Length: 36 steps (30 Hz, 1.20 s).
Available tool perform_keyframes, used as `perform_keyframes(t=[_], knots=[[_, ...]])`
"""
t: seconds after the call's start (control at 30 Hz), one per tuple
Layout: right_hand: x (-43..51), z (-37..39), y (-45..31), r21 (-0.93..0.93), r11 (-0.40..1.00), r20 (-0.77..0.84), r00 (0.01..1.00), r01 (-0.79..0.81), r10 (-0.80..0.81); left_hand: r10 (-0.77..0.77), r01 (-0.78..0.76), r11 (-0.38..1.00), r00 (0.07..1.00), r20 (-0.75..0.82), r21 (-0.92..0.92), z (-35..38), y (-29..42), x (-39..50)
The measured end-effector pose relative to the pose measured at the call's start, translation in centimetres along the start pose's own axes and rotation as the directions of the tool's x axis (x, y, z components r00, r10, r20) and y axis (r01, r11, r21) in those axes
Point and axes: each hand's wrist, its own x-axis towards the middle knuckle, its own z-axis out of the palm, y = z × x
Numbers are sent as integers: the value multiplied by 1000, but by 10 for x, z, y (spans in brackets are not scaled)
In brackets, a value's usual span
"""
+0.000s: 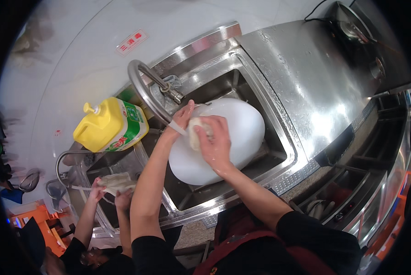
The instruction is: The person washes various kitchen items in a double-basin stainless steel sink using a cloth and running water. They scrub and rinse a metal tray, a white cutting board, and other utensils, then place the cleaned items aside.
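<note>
A large white oval plate or dish (pixel 243 127), its smooth side facing me, lies tilted over the stainless steel sink basin (pixel 188 202). My right hand (pixel 214 142) grips a pale, wet cloth or sponge (pixel 194 134) against its surface. At the dish's upper left edge is my left hand (pixel 183 118), fingers stretched and pointing up, a pale band at the wrist; how far it grips the rim is hidden. The curved metal faucet (pixel 140 82) reaches over the basin just beside my left hand, its nozzle above the fingers.
A yellow pump jug (pixel 106 125) with a green label stands left of the faucet. At the lower left, another person's hands (pixel 109 194) hold a pale cloth (pixel 118 183) over a neighbouring basin. A steel worktop (pixel 295 68) adjoins on the right, with a metal pan (pixel 353 24) at its far end.
</note>
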Motion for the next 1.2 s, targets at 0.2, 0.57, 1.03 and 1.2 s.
perform_keyframes(t=[0.2, 0.57, 1.03, 1.2], knots=[[52, -6, 58, -302, 950, -29, 997, -76, 71, 171, -157, 981, 977, -129, 113, 22, -8, -21], [-16, 15, 38, -78, 997, 234, 972, 19, 0, -222, 218, 975, 959, -175, -43, -7, 13, -41], [40, 10, 21, -326, 945, 144, 986, -28, 79, -78, 72, 996, 985, -155, -48, -34, -36, -124], [-20, 22, 26, -129, 990, 50, 997, -53, 60, -108, 61, 983, 956, -274, -175, -20, -41, -130]])
